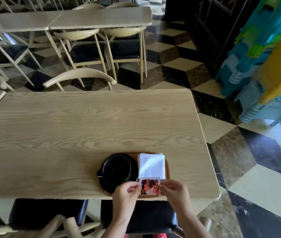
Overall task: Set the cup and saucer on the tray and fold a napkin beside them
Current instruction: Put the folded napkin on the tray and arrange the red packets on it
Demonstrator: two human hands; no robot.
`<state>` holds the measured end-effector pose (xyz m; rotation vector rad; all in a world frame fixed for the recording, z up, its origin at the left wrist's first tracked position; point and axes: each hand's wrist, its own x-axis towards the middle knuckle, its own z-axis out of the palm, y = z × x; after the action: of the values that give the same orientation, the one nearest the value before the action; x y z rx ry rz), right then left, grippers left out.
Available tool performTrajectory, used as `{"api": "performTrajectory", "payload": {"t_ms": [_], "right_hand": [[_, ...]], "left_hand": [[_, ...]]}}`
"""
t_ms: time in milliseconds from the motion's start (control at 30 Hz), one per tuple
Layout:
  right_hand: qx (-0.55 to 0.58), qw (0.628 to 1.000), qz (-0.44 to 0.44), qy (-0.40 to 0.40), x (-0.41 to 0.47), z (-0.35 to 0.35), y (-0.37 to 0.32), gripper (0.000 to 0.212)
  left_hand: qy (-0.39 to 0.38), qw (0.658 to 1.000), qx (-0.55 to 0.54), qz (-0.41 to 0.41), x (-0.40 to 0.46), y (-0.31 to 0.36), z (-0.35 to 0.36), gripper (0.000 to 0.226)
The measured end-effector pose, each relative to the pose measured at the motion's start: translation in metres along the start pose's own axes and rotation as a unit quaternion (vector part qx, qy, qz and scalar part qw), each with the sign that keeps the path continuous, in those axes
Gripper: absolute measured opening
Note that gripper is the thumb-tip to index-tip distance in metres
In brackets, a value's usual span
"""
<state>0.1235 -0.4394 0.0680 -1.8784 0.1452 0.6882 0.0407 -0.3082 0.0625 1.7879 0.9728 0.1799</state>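
A black cup (116, 169) stands on a black saucer (105, 185) on the left half of a brown wooden tray (167, 166), near the table's front edge. A folded white napkin (151, 165) lies on the tray's right half, touching the cup's side. At the napkin's near end sits a small red, black and white packet (150, 186). My left hand (126, 192) pinches the packet's left edge and my right hand (174, 190) pinches its right edge. The tray's near rim is partly hidden by both hands.
The light wooden table (84, 127) stretches far and left of the tray. Dark-cushioned chairs (47, 213) are tucked under its near edge. More tables and chairs stand behind. Stacked blue and green plastic stools (256, 69) rise at the right over a checkered floor.
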Motion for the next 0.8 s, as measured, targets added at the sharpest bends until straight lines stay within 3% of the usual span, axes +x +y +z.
{"api": "performTrajectory", "payload": {"t_ms": [133,267,800], "right_hand": [[-0.119,0.993,-0.007,0.016,0.022,0.013,0.024,0.021],[-0.157,0.987,0.007,0.026,0.035,0.017,0.037,0.005],[-0.270,0.961,0.007,0.050,0.048,0.030,0.054,0.014]], "left_hand": [[0.024,0.999,0.048,-0.010,0.008,-0.027,0.021,0.003],[0.055,0.996,0.072,-0.019,0.012,-0.040,0.042,0.008],[0.135,0.987,0.078,-0.030,0.012,-0.050,0.072,0.012]]}}
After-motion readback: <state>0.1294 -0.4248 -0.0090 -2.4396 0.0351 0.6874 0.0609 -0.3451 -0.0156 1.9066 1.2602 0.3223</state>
